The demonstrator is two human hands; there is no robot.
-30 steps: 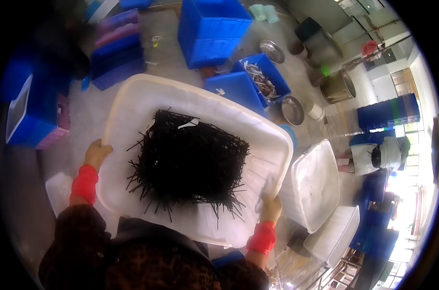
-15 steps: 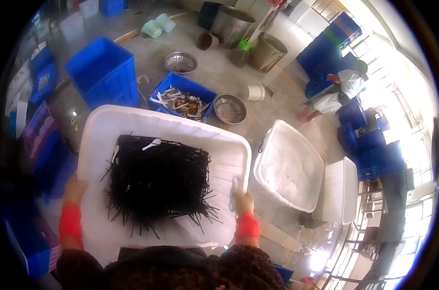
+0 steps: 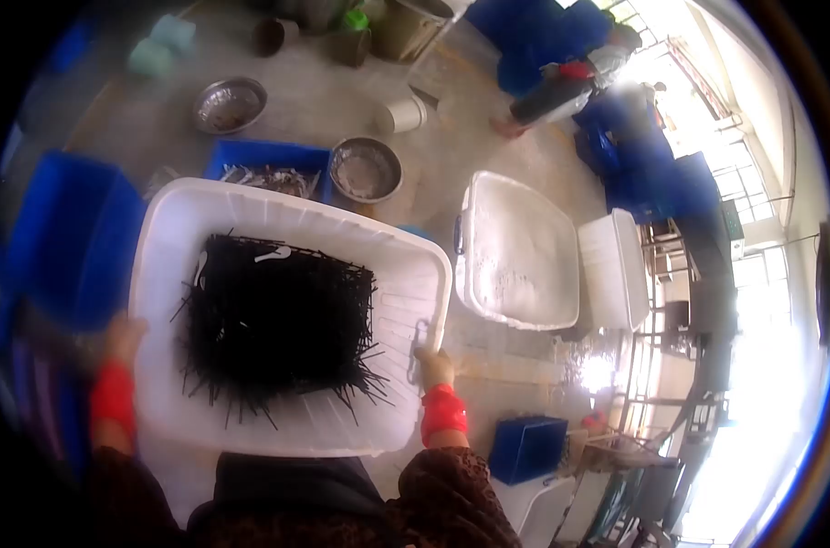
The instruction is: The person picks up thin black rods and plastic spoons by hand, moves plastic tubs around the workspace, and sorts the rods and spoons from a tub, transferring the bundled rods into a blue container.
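Observation:
A large white plastic tub [image 3: 397,416] is held level in front of my body. My left hand [image 3: 126,338] is closed on its left rim, and my right hand [image 3: 436,367] on its right rim; the fingers are partly hidden by the tub's wall. Inside lies a dense pile of thin black sticks [image 3: 278,320], like chopsticks, with loose ends poking out along the near edge. A white spoon [image 3: 273,254] rests on top of the heap. Another pale spoon [image 3: 201,270] lies at its left side. Red bands circle both my wrists.
To the right stand a white tub with foamy water [image 3: 520,256] and another white tub [image 3: 620,274]. Ahead are a blue crate of debris [image 3: 319,164], metal basins [image 3: 367,171] and a tipped bucket [image 3: 402,116]. A blue crate [image 3: 527,449] sits lower right. A person [image 3: 570,78] bends near stacked crates.
My view has swung to the right, with the held tub still in both hands. The foamy tub and floor items now appear further left and higher. The lower-right blue crate shows more fully.

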